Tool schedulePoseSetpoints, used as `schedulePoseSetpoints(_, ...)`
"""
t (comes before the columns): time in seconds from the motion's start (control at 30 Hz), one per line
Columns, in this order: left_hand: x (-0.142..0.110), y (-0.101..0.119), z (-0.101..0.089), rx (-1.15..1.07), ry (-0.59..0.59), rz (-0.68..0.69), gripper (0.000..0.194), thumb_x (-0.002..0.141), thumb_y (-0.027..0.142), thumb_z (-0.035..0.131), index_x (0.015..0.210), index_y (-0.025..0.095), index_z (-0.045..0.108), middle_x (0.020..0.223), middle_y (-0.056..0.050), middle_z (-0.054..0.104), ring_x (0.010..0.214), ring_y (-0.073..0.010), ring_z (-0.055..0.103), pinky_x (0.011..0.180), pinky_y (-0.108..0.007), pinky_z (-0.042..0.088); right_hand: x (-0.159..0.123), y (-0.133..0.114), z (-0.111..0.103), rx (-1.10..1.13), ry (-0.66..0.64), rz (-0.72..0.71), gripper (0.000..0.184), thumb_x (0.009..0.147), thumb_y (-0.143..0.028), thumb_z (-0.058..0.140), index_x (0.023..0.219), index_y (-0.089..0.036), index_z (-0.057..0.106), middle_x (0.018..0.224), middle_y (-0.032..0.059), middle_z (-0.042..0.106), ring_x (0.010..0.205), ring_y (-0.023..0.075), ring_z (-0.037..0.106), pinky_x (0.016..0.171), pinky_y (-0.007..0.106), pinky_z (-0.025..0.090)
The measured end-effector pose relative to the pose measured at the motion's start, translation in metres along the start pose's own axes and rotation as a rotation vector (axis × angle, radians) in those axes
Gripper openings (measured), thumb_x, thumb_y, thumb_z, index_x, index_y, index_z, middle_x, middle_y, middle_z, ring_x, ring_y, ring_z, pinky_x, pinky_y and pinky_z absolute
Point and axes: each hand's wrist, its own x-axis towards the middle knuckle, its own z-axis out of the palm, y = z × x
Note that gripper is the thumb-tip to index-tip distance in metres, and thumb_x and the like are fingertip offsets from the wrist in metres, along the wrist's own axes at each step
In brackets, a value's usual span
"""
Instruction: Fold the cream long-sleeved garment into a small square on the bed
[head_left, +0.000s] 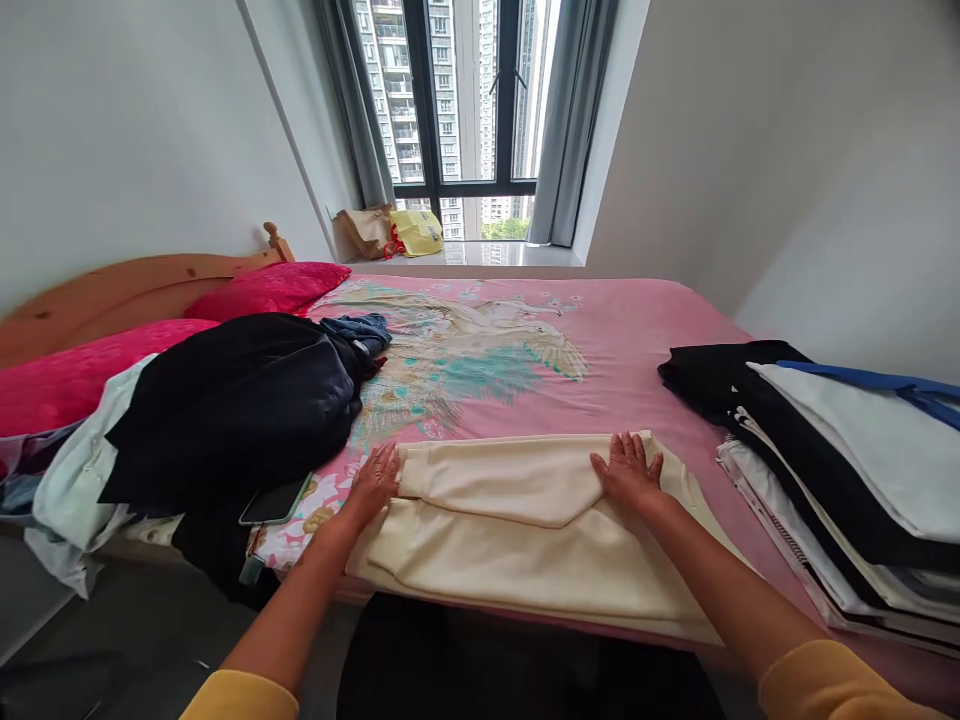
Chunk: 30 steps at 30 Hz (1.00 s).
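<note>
A cream garment (517,520) lies partly folded on the pink bedsheet (622,340) near the bed's front edge. My left hand (373,483) rests flat on the garment's left end, fingers spread, next to the folded sleeve part. My right hand (628,470) presses flat on the upper right part of the garment, fingers apart. Neither hand grips the cloth.
A heap of dark and pale clothes (225,410) sits on the left, with a phone (274,502) at its lower edge. Folded clothes (840,480) are stacked at the right. Two pink pillows (270,288) lie by the wooden headboard (127,285). Bags (390,232) stand on the window sill.
</note>
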Motion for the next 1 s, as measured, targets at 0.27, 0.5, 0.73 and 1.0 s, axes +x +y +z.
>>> schedulePoseSetpoints(0.27, -0.048, -0.075, -0.014, 0.140, -0.077, 0.174, 0.048, 0.089, 0.037, 0.031, 0.130, 0.022, 0.051, 0.144, -0.006, 0.041, 0.135, -0.0200, 0.032, 0.112, -0.042, 0.021, -0.078, -0.140, 0.028, 0.332, -0.055, -0.576, 0.050, 0.091, -0.034, 0.032, 0.135, -0.013, 0.043, 0.140, 0.0102, 0.044, 0.135, 0.0215, 0.029, 0.113, 0.045, 0.021)
schedulePoseSetpoints(0.5, -0.068, -0.076, -0.024, 0.241, -0.274, 0.269, 0.069, 0.078, 0.046, 0.055, 0.141, 0.034, 0.031, 0.154, -0.005, 0.019, 0.141, -0.0257, 0.017, 0.112, -0.051, 0.011, -0.103, -0.239, 0.080, 0.750, -0.195, -0.594, 0.045, 0.090, -0.033, 0.031, 0.128, -0.016, 0.051, 0.133, 0.0099, 0.051, 0.128, 0.0188, 0.041, 0.109, 0.040, 0.031)
schedulePoseSetpoints(0.73, -0.075, -0.064, -0.005, 0.288, -0.103, 0.165, 0.062, 0.081, 0.044, 0.051, 0.140, 0.039, 0.031, 0.153, -0.002, 0.024, 0.139, -0.0253, 0.022, 0.111, -0.053, 0.009, -0.108, -0.248, 0.113, 0.808, -0.097, -0.506, 0.042, 0.090, -0.028, 0.031, 0.124, -0.019, 0.055, 0.127, 0.0089, 0.056, 0.121, 0.0183, 0.048, 0.108, 0.040, 0.033)
schedulePoseSetpoints(1.0, -0.058, -0.029, 0.030, 0.166, 0.039, 0.033, 0.051, 0.084, 0.024, 0.043, 0.135, 0.026, 0.045, 0.151, -0.010, 0.028, 0.139, -0.0279, 0.022, 0.112, -0.053, 0.007, -0.110, -0.251, 0.107, 0.857, -0.110, -0.452, 0.044, 0.091, -0.033, 0.030, 0.126, -0.019, 0.053, 0.130, 0.0077, 0.054, 0.124, 0.0179, 0.045, 0.110, 0.039, 0.030)
